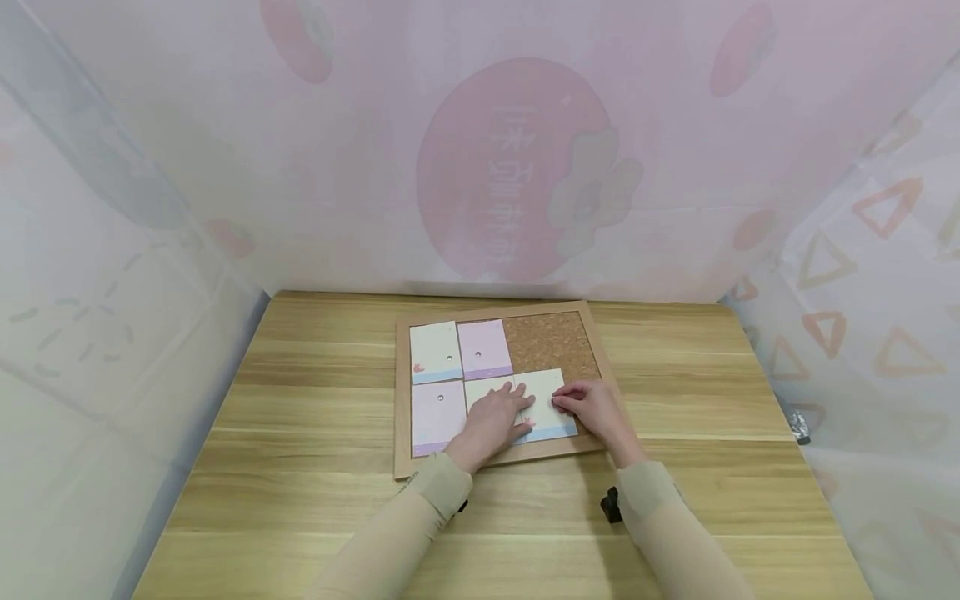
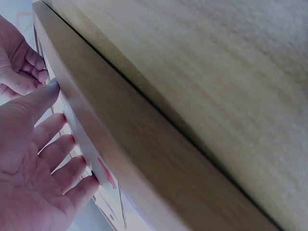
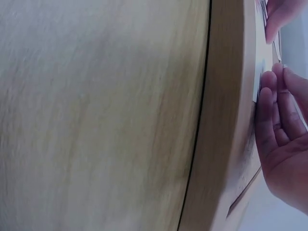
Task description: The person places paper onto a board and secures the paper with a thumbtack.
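Observation:
A cork board (image 1: 555, 342) in a wooden frame lies on the table, with several paper notes on it. My left hand (image 1: 492, 421) rests with spread fingers over the lower middle note (image 1: 483, 388), its fingertips on the left edge of the cream note (image 1: 545, 387) with a blue bottom strip. At that cream note's right side, my right hand (image 1: 596, 408) pinches a tiny thumbtack between thumb and forefinger; the fingertips mostly hide it. In the right wrist view, the right hand's (image 3: 284, 115) other fingers lie bent close to the board.
A cream note (image 1: 432, 346) and a pink note (image 1: 483, 343) fill the upper left of the board, above another pink note (image 1: 437, 417). Each bears a round shiny tack head. Bare cork shows at the upper right. The wooden table (image 1: 315, 400) meets printed curtains behind and beside it.

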The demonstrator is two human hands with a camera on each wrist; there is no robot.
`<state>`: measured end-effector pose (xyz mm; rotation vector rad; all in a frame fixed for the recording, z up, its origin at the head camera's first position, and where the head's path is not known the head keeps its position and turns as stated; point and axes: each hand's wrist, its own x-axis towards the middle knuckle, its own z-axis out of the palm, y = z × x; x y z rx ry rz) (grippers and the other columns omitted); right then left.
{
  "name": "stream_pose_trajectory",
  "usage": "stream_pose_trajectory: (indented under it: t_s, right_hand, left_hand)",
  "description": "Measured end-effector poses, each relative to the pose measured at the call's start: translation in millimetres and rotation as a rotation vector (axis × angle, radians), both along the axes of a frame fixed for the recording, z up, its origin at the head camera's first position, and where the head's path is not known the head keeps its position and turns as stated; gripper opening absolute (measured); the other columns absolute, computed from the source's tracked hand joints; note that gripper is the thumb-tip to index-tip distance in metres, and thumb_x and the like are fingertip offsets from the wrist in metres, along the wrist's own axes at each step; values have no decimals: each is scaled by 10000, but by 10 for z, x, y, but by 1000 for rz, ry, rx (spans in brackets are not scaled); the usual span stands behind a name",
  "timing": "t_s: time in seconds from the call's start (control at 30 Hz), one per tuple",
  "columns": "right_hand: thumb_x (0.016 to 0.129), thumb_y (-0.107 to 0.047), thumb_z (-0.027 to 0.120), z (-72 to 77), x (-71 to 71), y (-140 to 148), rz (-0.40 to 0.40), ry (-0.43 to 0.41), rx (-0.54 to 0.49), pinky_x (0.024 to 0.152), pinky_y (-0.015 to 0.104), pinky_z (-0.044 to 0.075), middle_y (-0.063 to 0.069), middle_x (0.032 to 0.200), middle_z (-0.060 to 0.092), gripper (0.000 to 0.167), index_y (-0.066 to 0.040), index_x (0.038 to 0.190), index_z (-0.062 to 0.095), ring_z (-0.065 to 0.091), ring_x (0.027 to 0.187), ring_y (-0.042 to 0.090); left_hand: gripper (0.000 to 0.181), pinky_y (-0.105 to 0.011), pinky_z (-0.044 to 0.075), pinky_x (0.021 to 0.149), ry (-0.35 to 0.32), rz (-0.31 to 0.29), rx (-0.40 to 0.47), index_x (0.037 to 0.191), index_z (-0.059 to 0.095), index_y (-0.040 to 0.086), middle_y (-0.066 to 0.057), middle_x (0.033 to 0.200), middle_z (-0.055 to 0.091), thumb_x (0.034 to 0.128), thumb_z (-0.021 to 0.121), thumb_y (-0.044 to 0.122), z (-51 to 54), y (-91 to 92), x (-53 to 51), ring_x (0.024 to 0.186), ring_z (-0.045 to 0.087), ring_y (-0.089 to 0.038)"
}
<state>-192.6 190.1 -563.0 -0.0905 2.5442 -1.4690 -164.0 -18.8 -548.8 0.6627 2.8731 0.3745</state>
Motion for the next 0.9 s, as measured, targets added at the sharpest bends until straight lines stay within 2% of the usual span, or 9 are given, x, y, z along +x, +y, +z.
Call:
stream_pose_trajectory:
  t_s: [0.3,0.6,0.7,0.9]
  right_hand:
    - [902,-55,718,61,-62,-30,15,-77,8,634,183,552,170,865,774,139,61,969,755,689,700,76]
    - [902,-104,729,101,-120,-55,78,-98,128,629,174,529,120,834,781,127,11,940,768,681,674,65]
    - [899,-110,732,117,-128,-62,82,-107,157,625,171,514,104,817,776,120,-2,936,770,676,675,77]
    - [908,-131,729,148,-166,-89,53,-181,205,604,185,489,62,787,754,115,-29,939,773,643,674,90]
  left_hand:
    - [507,-466,408,1165,-1,2,7,1421,573,214,-37,1549,474,960,641,415,-17,-9,-12,1460,421,-263]
    - [504,-465,422,1153,7,4,14,1413,582,223,-27,1543,483,953,652,417,-42,-17,-19,1444,445,-259]
    - [506,-465,421,1154,6,5,15,1414,581,225,-28,1543,484,953,650,422,-42,-16,-18,1444,445,-260]
    - [514,-470,427,1148,8,5,16,1413,581,223,-28,1543,483,946,660,423,-39,-9,-21,1440,450,-261]
